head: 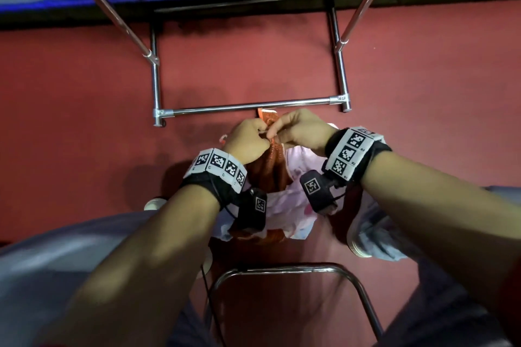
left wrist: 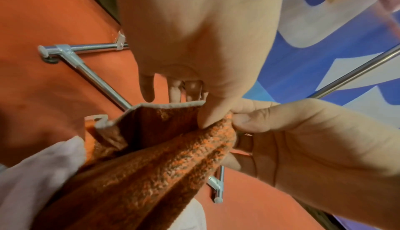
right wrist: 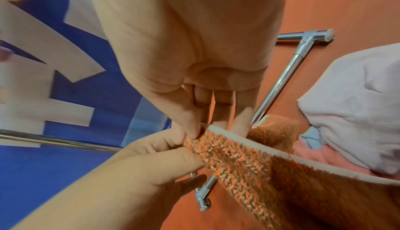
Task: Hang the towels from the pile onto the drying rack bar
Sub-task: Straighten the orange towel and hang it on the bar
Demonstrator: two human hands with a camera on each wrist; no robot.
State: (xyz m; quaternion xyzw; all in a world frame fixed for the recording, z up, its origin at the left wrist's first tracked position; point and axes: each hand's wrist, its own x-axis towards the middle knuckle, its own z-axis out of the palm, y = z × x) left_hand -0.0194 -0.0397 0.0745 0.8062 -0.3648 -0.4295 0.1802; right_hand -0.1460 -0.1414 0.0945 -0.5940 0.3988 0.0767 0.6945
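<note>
Left hand: the left hand (head: 248, 139) has thumb and fingers pinched on the upper edge of the orange towel (head: 269, 160), knuckle to knuckle with the other hand.
Right hand: the right hand (head: 303, 132) pinches the same edge just beside the left, fingers curled down over the pale hem.
Hands together: both meet at one point on the hem, so the towel hangs bunched between them instead of spread.
Towel edge: in the right wrist view the pale trim (right wrist: 249, 144) runs away from the pinch toward the pile; one corner (head: 266, 115) sticks up past the fingertips.
Towel body: it drops from the hands down onto the pile of pale pink and white towels (head: 284, 205) beneath the wrists.
Rack: the lower chrome bar of the drying rack (head: 251, 107) lies just beyond the fingertips; the raised corner overlaps it in the head view, whether touching I cannot tell.
Room: red floor (head: 84, 93) lies bare to the left and right of the rack's base.
Behind: a chrome chair frame (head: 282, 269) sits below the forearms.
</note>
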